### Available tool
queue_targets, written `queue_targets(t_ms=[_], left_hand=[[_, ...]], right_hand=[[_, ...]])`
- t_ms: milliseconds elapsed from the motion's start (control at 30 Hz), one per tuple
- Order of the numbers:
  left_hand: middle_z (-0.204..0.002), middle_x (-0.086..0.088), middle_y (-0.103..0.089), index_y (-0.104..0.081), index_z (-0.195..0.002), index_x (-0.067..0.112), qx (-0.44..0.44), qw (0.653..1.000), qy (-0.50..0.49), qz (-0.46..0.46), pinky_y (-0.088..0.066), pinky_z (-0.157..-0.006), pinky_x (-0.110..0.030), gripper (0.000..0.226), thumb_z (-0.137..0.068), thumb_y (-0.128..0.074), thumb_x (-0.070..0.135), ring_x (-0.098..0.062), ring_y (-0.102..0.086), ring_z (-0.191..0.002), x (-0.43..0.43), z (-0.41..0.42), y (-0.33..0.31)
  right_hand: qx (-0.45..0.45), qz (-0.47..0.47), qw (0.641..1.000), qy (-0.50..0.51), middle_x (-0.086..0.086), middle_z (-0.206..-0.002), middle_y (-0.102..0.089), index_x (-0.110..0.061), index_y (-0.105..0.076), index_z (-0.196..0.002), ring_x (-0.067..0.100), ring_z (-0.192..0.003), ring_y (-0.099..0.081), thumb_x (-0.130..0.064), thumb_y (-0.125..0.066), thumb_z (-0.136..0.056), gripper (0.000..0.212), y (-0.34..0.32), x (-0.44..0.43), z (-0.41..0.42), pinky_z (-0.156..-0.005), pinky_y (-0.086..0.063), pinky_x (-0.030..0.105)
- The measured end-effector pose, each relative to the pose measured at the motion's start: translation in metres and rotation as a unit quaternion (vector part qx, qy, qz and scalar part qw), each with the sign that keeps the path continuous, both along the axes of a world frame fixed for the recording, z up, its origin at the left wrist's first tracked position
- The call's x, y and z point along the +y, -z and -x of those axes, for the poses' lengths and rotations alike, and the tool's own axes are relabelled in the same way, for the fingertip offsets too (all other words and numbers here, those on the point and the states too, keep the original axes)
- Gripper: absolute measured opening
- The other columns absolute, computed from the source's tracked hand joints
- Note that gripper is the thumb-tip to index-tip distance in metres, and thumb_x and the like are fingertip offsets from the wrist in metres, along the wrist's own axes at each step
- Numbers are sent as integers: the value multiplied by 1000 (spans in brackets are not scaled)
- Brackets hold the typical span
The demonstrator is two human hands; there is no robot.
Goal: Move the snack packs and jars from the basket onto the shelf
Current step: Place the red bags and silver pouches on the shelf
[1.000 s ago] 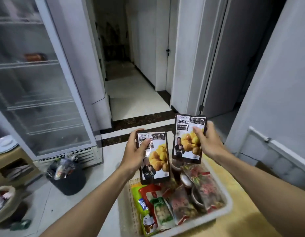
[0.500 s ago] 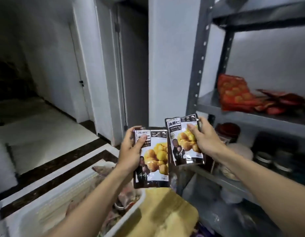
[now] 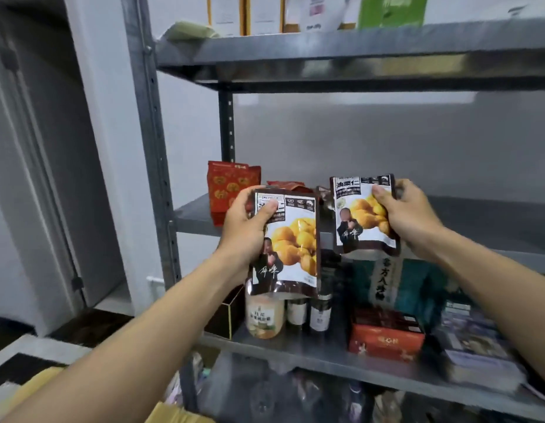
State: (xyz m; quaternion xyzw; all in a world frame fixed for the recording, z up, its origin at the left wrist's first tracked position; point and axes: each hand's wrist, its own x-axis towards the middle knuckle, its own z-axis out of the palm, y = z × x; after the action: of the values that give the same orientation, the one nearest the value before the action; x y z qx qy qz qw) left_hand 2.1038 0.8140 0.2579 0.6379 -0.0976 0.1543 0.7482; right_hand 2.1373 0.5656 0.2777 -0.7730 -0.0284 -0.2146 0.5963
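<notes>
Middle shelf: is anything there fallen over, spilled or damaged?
Nothing stands out. The red pack stands upright on the middle shelf; no spill shows. The left hand holds the left chestnut pack, the right hand the right chestnut pack, both intact.

- left hand (image 3: 243, 230) holds the left pack (image 3: 295, 239) out in front of the rack, and right hand (image 3: 414, 218) holds the right pack (image 3: 356, 221) at roughly its 2 o'clock, with a small gap between the two
- standing bag (image 3: 228, 184) sits on the middle board (image 3: 478, 218), at 10 o'clock from the left pack, behind the left hand
- down on the lower board (image 3: 311, 349), the jar (image 3: 265, 319) is at 6 o'clock under the left pack, with bottles (image 3: 320, 312) just at the jar's 3 o'clock
- flat box (image 3: 385, 341) is on the same board, at 6 o'clock below the right pack
- top board (image 3: 356, 53) is up at 12 with upright boxes (image 3: 262, 13) on it
</notes>
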Motion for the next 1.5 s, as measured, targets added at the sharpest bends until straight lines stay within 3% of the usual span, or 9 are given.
queue_targets(t_ms=[100, 233, 367, 633, 833, 1000, 1167, 1300, 1500], left_hand=[[-90, 0, -73, -57, -115, 21, -21, 1000, 17, -12, -50, -45, -28, 21, -95, -60, 19, -17, -65, -61, -49, -41, -22], [-90, 1, -74, -57, -118, 23, -22, 999, 42, -3, -53, -46, -32, 24, -94, -61, 21, -20, -68, -65, -109, -102, -47], [-101, -1, -73, -58, -118, 27, -31, 998, 16, -52, -56, -55, -29, 23, -95, -59, 22, -13, -73, -77, -150, -160, -63], [-105, -7, -66, -52, -128, 21, 24, 988, -43, -145, -40, -34, -15, 36, -94, -62, 19, -1, -55, -38, -169, -246, -77], [-96, -16, -68, -48, -130, 6, 104, 968, -23, -226, -58, -68, -33, 49, -87, -69, 9, -21, -66, -73, -164, -295, -64], [-93, -9, -64, -46, -132, 9, 132, 945, -19, -297, -47, -60, -19, 48, -90, -67, 17, -16, -59, -74, -161, -303, -55], [-91, -6, -66, -44, -134, 14, 128, 939, -3, -318, -52, -67, -25, 49, -89, -66, 16, -18, -63, -80, -159, -303, -51], [-108, -5, -64, -46, -134, 22, 91, 931, -16, -353, -49, -96, -34, 57, -84, -72, 28, -25, -63, -102, -157, -299, -52], [-148, -9, -38, -41, -141, 33, -37, 885, -73, -459, -33, -107, -35, 64, -84, -67, 43, -28, -35, -136, -149, -288, -58]], right_hand=[[-12, -8, 1000, 17, 4, -66, -71, -3, -56, -95, 8, -39, -51, -31, -49, -101, 29, -14, -52, -32, -35, -38, 16], [-61, -1, 997, 46, 13, -75, -73, -9, -59, -86, 10, -35, -50, -28, -51, -101, 25, -28, -110, -95, -33, -36, 16], [-62, 13, 996, 60, 10, -81, -71, -12, -53, -104, 9, -37, -50, -32, -54, -99, 22, -32, -145, -158, -35, -39, 20], [-21, 64, 997, 28, 4, -81, -63, -18, -54, -104, 12, -54, -55, -36, -56, -97, 19, -30, -148, -249, -48, -40, 24], [57, 86, 995, 3, 4, -70, -65, -6, -56, -105, 9, -42, -55, -29, -58, -96, 25, -11, -134, -282, -40, -41, 19], [76, 152, 984, 53, 11, -104, -65, -10, -53, -114, 27, -90, -63, -35, -60, -94, 34, -11, -129, -284, -73, -46, 30], [95, 234, 964, 81, 13, -119, -62, -7, -52, -123, 29, -106, -59, -43, -56, -94, 47, -11, -130, -273, -80, -44, 30], [83, 272, 954, 94, 14, -142, -50, -10, -34, -147, 31, -129, -47, -49, -58, -92, 72, -12, -130, -266, -103, -42, 38], [1, 388, 916, 105, 5, -156, -33, -25, -27, -152, 26, -143, -29, -62, -49, -91, 75, -26, -125, -250, -115, -27, 44]])
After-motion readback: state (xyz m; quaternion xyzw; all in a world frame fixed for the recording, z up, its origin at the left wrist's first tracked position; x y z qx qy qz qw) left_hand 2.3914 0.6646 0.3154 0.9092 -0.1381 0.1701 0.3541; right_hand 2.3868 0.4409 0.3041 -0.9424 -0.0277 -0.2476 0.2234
